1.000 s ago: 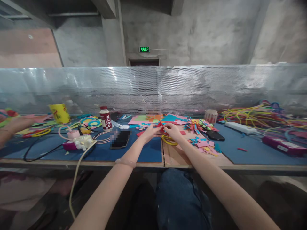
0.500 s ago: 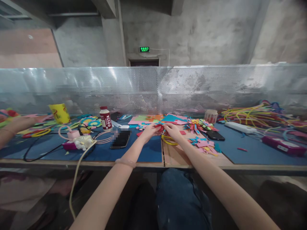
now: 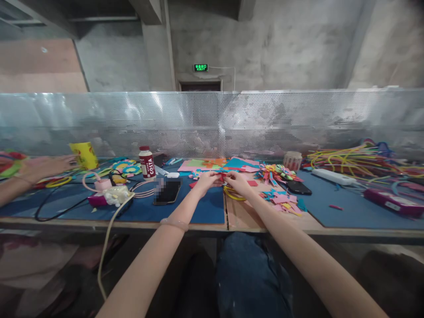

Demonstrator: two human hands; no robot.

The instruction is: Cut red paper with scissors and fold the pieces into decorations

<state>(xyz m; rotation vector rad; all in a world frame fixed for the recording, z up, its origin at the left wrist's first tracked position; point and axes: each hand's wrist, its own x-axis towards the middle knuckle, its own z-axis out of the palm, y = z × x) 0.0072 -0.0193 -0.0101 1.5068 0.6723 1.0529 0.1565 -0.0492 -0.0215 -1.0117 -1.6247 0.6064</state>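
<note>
A small red piece [image 3: 223, 177], which looks like paper or foam sheet, is pinched between my two hands above the table. My left hand [image 3: 209, 181] grips its left side, with a bracelet on that wrist. On its other side, the fingertips of my right hand [image 3: 237, 182] are closed on it. Just below my hands lie yellow rings or loops [image 3: 234, 194]. Behind them coloured sheets [image 3: 202, 165] are spread. A red square [image 3: 252, 183] lies right of my right hand, near cut pink and blue strips [image 3: 281, 201].
Left of my hands are a black phone [image 3: 168, 193], a Costa bottle [image 3: 146, 163] and a power strip with cables [image 3: 114, 195]. Another person's hand [image 3: 49, 167] reaches near a yellow cup [image 3: 84, 155]. On the right are another phone [image 3: 298, 187] and coloured pipe cleaners or cords [image 3: 344, 158].
My hands stay together at the red piece, with the fingers slightly shifted. The other person's hand has moved right, toward the yellow cup. The view has shifted slightly.
</note>
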